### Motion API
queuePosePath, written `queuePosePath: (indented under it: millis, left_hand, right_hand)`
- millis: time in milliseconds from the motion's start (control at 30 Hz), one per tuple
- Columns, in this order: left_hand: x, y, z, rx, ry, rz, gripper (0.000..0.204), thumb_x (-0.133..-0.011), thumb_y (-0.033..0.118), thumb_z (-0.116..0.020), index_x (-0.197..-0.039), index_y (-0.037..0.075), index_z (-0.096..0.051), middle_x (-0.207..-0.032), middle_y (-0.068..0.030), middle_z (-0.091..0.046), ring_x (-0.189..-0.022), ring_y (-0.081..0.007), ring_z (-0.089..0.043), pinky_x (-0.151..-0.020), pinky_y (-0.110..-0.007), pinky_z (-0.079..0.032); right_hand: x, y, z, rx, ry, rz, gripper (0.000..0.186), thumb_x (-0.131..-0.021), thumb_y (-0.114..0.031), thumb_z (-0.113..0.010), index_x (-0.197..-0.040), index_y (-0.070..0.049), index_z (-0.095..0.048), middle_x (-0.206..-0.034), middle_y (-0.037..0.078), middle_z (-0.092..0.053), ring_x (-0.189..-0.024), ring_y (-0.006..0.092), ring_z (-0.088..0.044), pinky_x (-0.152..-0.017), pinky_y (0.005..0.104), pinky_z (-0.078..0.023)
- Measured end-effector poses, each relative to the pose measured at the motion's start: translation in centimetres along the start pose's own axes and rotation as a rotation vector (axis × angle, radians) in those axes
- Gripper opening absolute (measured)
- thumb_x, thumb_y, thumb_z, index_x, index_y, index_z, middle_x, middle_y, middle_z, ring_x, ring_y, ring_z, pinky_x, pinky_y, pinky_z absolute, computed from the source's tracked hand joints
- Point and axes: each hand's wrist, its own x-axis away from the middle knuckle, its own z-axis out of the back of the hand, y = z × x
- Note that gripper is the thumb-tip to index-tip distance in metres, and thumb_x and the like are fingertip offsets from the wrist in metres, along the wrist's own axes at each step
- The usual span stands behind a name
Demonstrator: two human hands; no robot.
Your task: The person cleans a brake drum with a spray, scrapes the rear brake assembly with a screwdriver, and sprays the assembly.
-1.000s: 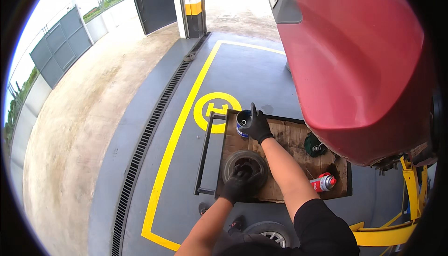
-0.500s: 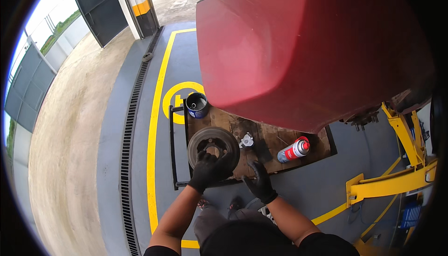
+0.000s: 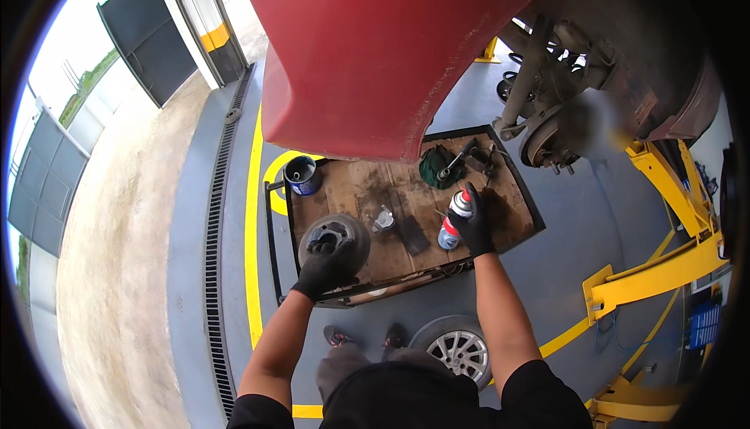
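In black gloves, my left hand grips a dark brake disc by its centre on the cardboard-covered cart. My right hand is wrapped round a red and silver spray can at the cart's right half. Between them lie a small silver metal part and a dark flat pad. A blue tin stands at the back left; a green bundle and metal tools lie at the back right.
A raised red car body hangs over the cart, with an exposed wheel hub at right. Yellow lift arms stand right. A loose wheel lies by my feet. A drain grate runs along the left, toward a gate.
My right hand has moved from the tin, down and across to the spray can, and closed on it. My left hand stays on the disc. The view has shifted, showing the wheel hub.
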Motion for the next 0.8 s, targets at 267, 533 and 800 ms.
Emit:
queuePosePath:
  millis: [267, 533, 800]
  left_hand:
    - [0.8, -4.7, 5.9, 1.147, 0.252, 0.49, 0.073, -0.089, 0.025, -0.076, -0.149, -0.002, -0.045, -0.144, -0.015, -0.057, -0.133, -0.0238, -0.053, -0.112, -0.036, -0.04]
    - [2.6, -6.5, 5.9, 1.47, 0.16, 0.558, 0.06, -0.097, 0.025, -0.061, -0.149, 0.0, -0.044, -0.135, -0.0118, -0.061, -0.121, -0.0193, -0.06, -0.101, -0.034, -0.049]
    - [2.7, -4.2, 5.4, 1.461, 0.212, 0.478, 0.063, -0.1, 0.037, -0.059, -0.151, 0.003, -0.042, -0.14, -0.0117, -0.058, -0.125, -0.023, -0.058, -0.106, -0.038, -0.047]
  right_hand:
    - [1.6, -16.0, 2.0, -0.256, -0.154, 0.202, 0.078, -0.073, -0.017, -0.089, -0.141, -0.009, -0.051, -0.128, 0.016, -0.057, -0.117, 0.0319, -0.06, -0.098, 0.0443, -0.051]
    - [12.5, -19.3, -13.1, -1.033, -0.363, -0.78, 0.065, -0.087, -0.021, -0.078, -0.142, -0.005, -0.047, -0.117, 0.008, -0.063, -0.103, 0.0168, -0.063, -0.093, 0.0338, -0.054]
    - [12.9, -20.0, -16.5, -1.472, -0.309, -1.06, 0.051, -0.09, -0.013, -0.069, -0.138, -0.01, -0.051, -0.114, 0.007, -0.064, -0.099, 0.0167, -0.064, -0.086, 0.0331, -0.057]
